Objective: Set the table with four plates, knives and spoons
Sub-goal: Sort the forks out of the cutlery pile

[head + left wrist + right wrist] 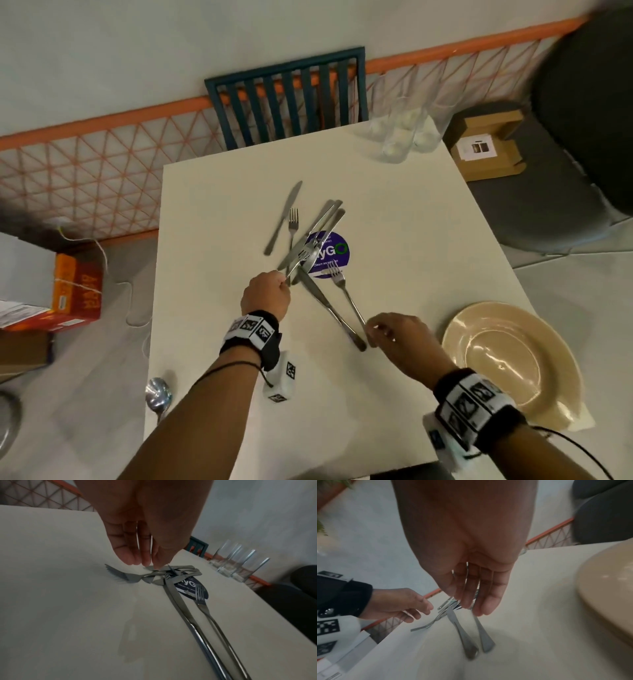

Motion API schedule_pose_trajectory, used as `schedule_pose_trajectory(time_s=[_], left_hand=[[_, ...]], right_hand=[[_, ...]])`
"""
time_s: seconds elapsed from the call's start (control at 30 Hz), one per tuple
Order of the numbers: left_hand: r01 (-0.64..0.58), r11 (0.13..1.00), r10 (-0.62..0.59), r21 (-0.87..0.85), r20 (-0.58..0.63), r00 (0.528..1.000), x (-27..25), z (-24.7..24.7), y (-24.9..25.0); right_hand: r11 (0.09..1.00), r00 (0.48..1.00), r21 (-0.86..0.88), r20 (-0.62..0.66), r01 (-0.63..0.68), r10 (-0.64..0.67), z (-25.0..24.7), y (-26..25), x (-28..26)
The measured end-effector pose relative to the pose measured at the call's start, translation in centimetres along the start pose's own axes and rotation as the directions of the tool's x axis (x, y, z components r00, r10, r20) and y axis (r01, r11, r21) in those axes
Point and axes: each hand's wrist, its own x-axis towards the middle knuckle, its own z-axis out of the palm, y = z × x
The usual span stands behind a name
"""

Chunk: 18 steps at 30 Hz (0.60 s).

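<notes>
A pile of knives and forks point(308, 246) lies mid-table on a purple sticker point(337, 253). My left hand point(286, 279) pinches the near end of a thin piece from the pile, a knife by its look point(155, 568). My right hand point(370, 327) pinches the handle of a fork point(346, 294) that lies beside a knife point(325, 305); the fork handle point(483, 635) and the knife handle point(467, 642) point towards me. One beige plate point(455, 329) stands at the table's right edge. A spoon point(158, 394) lies at the near left corner.
Several empty glasses point(400, 137) stand at the far right corner of the white table point(411, 240). A blue slatted chair point(291, 99) is pushed in at the far side. A grey chair with a cardboard box point(486, 150) is on the right.
</notes>
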Motion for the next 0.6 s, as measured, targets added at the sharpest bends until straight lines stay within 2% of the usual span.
schedule_pose_trajectory(time_s=[0.23, 0.43, 0.6], left_hand=[[0.062, 0.971, -0.069, 0.231, 0.021, 0.997, 2.9, 1.3, 2.3], [0.059, 0.962, -0.056, 0.267, -0.018, 0.998, 3.5, 2.2, 2.4], [0.006, 0.966, -0.006, 0.259, -0.002, 1.000, 4.0, 1.9, 1.4]], right_hand=[[0.991, 0.992, -0.072, 0.061, -0.109, 0.113, 0.0, -1.1, 6.9], [0.976, 0.987, -0.174, 0.067, -0.130, 0.144, 1.0, -0.7, 8.7], [0.961, 0.986, -0.234, 0.040, -0.146, 0.159, 1.7, -0.9, 8.6]])
